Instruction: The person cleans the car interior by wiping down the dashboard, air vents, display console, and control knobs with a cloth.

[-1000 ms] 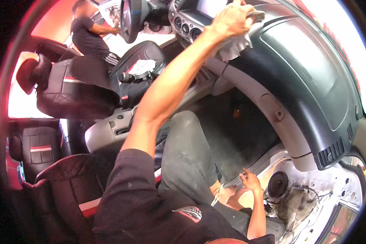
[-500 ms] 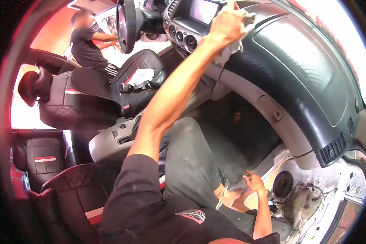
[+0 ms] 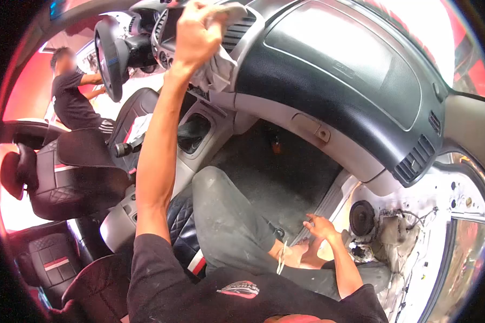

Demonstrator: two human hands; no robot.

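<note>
My left hand (image 3: pixel 196 40) reaches up to the centre of the dashboard, with its fingers closed round a light grey cloth (image 3: pixel 218 72). Part of the cloth hangs below the hand, and another bit shows above the fingers. The hand is in front of the centre screen (image 3: pixel 171 24) and hides much of it. Beside it, on the right, is a dark slatted air vent (image 3: pixel 241 32). Low down near the open door, my right hand (image 3: pixel 320 226) has its fingers apart and holds nothing. It hovers close to my bare foot (image 3: pixel 296 253).
A co-worker (image 3: pixel 73 97) is beyond the steering wheel (image 3: pixel 109 62), on the driver's side. A white cloth (image 3: pixel 138 129) lies near the handbrake lever (image 3: pixel 125 149). The glovebox (image 3: pixel 310 126) spans the passenger side. The door (image 3: pixel 436 215) has its panel off, with a speaker (image 3: pixel 362 218) and wiring exposed.
My view has shifted to the right. My left hand, still on the cloth, has moved left across the dashboard to the screen, uncovering the vent. My right hand remains low by my foot.
</note>
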